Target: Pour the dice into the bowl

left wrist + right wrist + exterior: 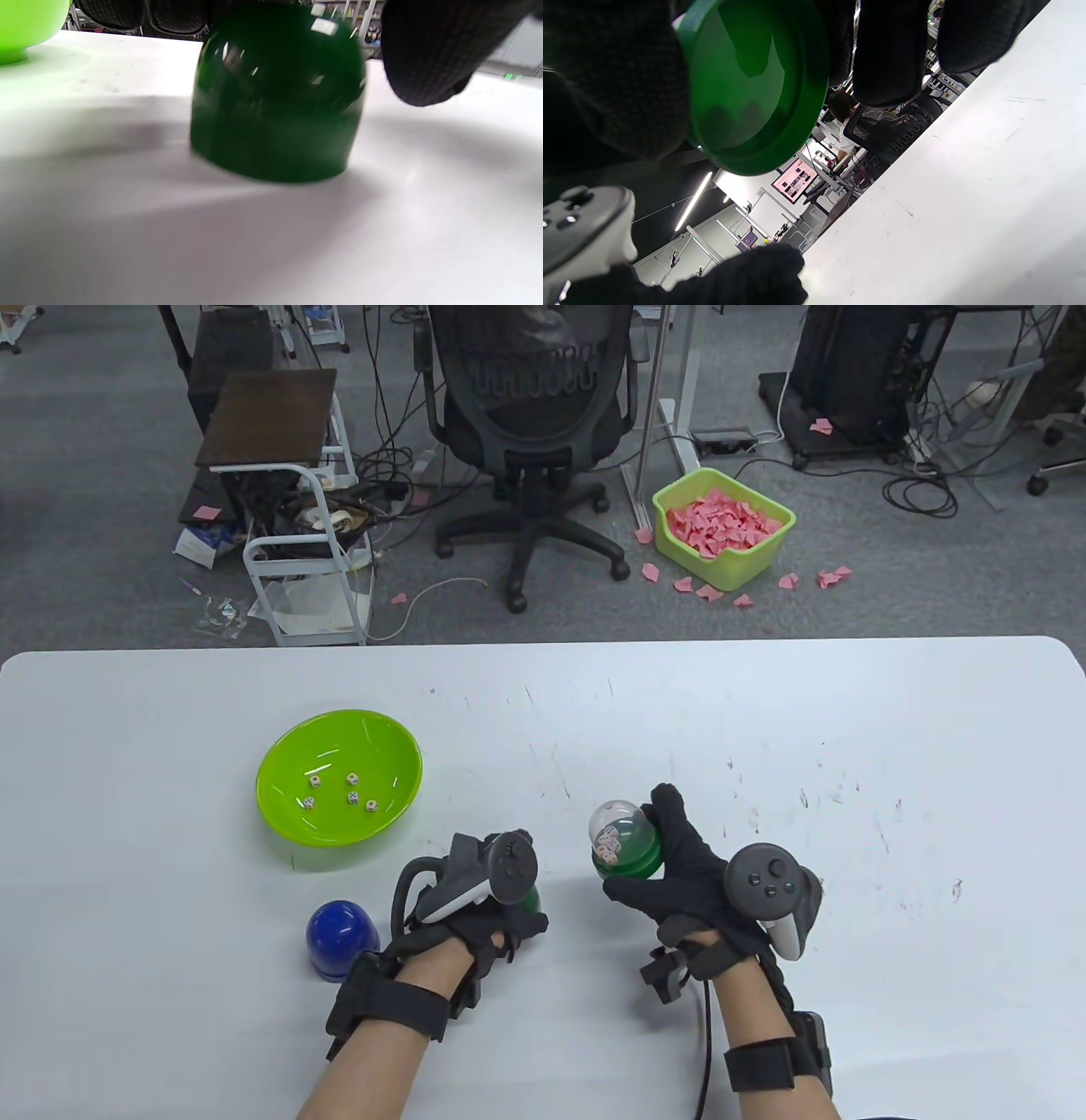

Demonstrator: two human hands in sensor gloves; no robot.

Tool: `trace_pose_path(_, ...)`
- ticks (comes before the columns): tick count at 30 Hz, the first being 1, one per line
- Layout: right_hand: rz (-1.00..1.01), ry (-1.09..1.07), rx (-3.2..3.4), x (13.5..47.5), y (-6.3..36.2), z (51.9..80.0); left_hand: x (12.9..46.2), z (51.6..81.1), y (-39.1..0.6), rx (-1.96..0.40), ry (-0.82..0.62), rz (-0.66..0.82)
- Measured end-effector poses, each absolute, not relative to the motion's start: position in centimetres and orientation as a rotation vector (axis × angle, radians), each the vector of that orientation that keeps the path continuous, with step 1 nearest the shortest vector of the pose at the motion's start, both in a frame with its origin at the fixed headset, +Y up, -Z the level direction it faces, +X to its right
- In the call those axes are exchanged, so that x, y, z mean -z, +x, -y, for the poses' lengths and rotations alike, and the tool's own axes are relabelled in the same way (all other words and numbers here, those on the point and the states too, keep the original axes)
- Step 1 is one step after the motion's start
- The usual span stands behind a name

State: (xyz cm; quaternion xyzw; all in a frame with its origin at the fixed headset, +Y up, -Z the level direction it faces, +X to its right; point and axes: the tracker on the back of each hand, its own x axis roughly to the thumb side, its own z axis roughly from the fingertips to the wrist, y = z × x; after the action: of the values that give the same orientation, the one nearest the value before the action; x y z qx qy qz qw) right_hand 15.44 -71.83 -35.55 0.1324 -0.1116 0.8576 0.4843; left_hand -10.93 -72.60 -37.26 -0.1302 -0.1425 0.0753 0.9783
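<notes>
Table: big, white and flat, with small dark scratches; it carries everything here
Bowl: round, shiny, bright green plastic, on the table's left part; five small white dice lie inside
Right hand: in a black cloth glove, held up over the table to the right of the left hand; a grey tracker sits on its back
Right grip: fingers and thumb curl around the dice cup and hold it
Dice cup: clear round dome on a green base, with more dice inside; well apart from the bowl, nothing between them; the right wrist view shows its flat green bottom off the table
Left hand: black glove, low over the table, just right of the blue cap
Left grip: fingers rest over the green cap; I cannot tell how tight
Green cap: dark, shiny dome, open side down on the table
Blue cap: shiny dome, standing near the bowl
</notes>
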Motion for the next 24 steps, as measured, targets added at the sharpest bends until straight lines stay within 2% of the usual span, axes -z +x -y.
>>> trace_pose_path(5,0.249,0.337,-2.125,35.6,15.2,71.9,37.2,69.6,-10.7,-0.32,-0.251,0.334)
trace_pose_path(11,0.206,0.376,-2.156,35.6,14.8,71.9,37.2,67.4,-9.9,-0.483,-0.251,0.41)
trace_pose_path(24,0.118,0.506,-2.247,35.4,13.2,71.3,37.5,67.2,-7.8,-0.563,-0.304,0.471)
